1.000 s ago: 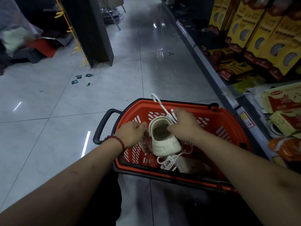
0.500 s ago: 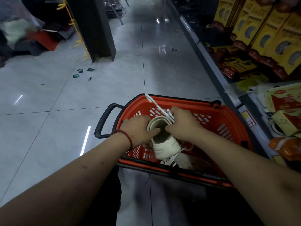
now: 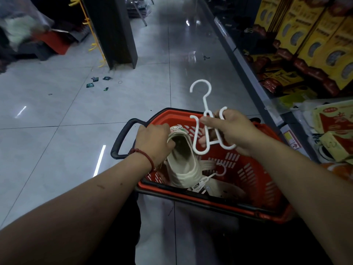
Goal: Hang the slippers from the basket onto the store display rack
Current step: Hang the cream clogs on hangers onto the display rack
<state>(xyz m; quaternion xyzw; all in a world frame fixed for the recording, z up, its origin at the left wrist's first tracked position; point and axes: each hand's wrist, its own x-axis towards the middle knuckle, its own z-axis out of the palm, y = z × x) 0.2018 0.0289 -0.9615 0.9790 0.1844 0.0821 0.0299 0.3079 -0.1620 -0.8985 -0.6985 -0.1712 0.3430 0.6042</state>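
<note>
Head view looks down at a red basket (image 3: 254,176) standing on the tiled floor (image 3: 57,150), its black handle (image 3: 119,142) at the left end. Left hand (image 3: 152,144), with a red cord bracelet (image 3: 147,156) on the wrist, is closed around the upper end of a cream slipper (image 3: 183,169) over the basket's near-left corner. Beside it, the right hand (image 3: 232,131) grips a white plastic hanger (image 3: 205,121) above the basket's far edge, hook pointing up, apart from the held slipper. More cream slippers (image 3: 223,188) and another hanger lie inside. Stocked shelves (image 3: 305,54) line the right side
</note>
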